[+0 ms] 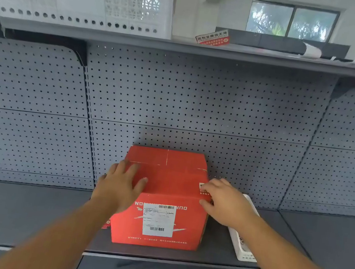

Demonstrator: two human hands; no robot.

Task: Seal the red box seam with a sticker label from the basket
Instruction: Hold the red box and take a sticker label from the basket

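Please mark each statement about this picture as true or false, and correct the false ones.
1. The red box stands on the grey shelf. True.
2. The left hand rests flat on the box top. True.
3. The right hand is inside the white basket. False: it presses a sticker label at the box's right top edge.
4. The white basket is left of the box. False: it is on the right.
5. A white shipping label is on the box front. True.
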